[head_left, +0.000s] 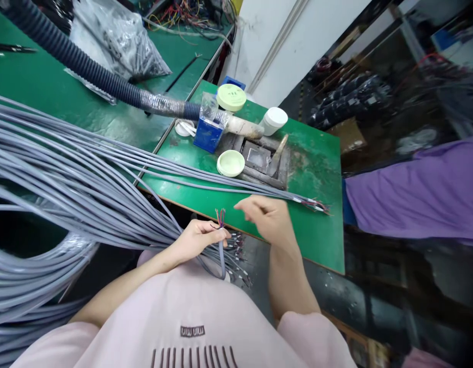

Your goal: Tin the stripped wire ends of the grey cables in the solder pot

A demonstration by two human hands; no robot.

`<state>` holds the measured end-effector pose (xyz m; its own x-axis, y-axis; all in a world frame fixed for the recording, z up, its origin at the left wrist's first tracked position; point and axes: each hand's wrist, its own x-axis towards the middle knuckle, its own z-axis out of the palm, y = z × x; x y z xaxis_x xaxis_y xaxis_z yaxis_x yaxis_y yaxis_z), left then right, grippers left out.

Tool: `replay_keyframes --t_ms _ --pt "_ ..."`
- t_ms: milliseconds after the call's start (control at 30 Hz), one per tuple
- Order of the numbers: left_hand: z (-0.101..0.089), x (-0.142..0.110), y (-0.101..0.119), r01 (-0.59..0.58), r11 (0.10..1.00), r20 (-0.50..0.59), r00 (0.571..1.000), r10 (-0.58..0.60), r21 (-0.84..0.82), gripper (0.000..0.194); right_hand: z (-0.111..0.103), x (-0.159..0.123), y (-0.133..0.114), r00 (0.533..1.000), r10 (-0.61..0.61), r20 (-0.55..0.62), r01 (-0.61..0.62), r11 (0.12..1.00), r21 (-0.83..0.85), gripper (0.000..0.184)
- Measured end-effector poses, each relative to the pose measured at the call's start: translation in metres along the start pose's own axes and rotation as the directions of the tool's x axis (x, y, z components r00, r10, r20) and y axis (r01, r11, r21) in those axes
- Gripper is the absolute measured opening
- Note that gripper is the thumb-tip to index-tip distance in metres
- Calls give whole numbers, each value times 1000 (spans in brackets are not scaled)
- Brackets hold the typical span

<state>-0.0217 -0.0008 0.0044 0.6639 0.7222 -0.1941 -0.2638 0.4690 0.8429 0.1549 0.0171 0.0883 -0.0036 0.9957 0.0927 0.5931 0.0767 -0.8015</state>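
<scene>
My left hand (201, 239) pinches a grey cable (221, 259) just below its stripped end. Thin coloured wires (220, 217), dark, reddish and tan, fan upward from that end. To the right, apart from these wires, is my right hand (270, 219), its fingers curled and slightly blurred. Nothing shows in it. Behind both hands, a bundle of grey cables (206, 176) lies across the green table (316, 240), with its stripped wire ends (315, 204) at the right. More stripped cable ends (238, 248) hang below the table edge, beside my left hand.
A solder pot (258, 157) stands on the table under a fume hose (117, 84). Around it are a pale green lid (231, 163), a white jar (274, 120), a green-lidded tub (231, 97) and a blue box (208, 135). Coiled cables (33, 273) fill the left. A person's purple sleeve (416, 191) shows at right.
</scene>
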Motion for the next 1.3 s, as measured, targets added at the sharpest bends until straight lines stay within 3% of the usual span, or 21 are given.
replay_keyframes --t_ms 67,100,267,367,467,567,600,633,700,800,867,933,1033,1167,1300 --pt "1 2 1 -1 1000 42 999 2 -13 36 2 -5 -5 965 5 260 -17 999 44 17" --pt "2 3 1 5 1000 67 998 -4 -20 36 5 -8 -6 946 9 323 -33 997 68 16" --pt "5 2 3 66 994 101 993 -58 -81 27 26 -13 -5 913 100 396 -218 940 263 17" --pt "5 1 3 115 989 96 990 -106 -93 25 39 -14 0 956 115 271 -208 916 343 15" --pt "7 -1 1 151 987 115 983 -144 -60 24 47 -10 9 981 181 67 -192 890 414 14" --pt "9 -1 -1 170 985 155 974 -164 -27 27 39 -4 20 945 250 -209 -93 820 564 14" --pt "9 -1 -2 164 986 149 976 -159 -19 28 33 -3 23 939 246 -240 -65 812 580 14" --pt "8 -1 -2 148 989 128 981 -145 -13 28 26 -3 25 952 228 -202 -75 819 569 14" --pt "4 -1 -1 100 995 77 992 -100 1 30 12 -6 27 980 193 51 -193 854 484 10" --pt "0 1 -1 63 998 88 994 -65 28 33 4 -12 27 891 168 421 -348 849 398 17" --pt "-2 1 -1 62 997 127 990 -67 38 35 8 -12 25 846 140 515 -393 816 424 22" --pt "-2 1 -1 66 997 154 986 -71 41 34 17 -10 23 829 128 544 -411 799 439 18" --pt "-2 0 -1 77 996 152 985 -82 38 32 31 -6 19 868 151 473 -388 801 456 11" --pt "-6 1 -4 62 998 59 996 -60 -17 34 40 -10 16 955 218 203 -290 836 466 14" --pt "-12 4 -8 23 991 -50 998 -30 -135 35 40 -21 17 970 240 33 -233 888 397 14"
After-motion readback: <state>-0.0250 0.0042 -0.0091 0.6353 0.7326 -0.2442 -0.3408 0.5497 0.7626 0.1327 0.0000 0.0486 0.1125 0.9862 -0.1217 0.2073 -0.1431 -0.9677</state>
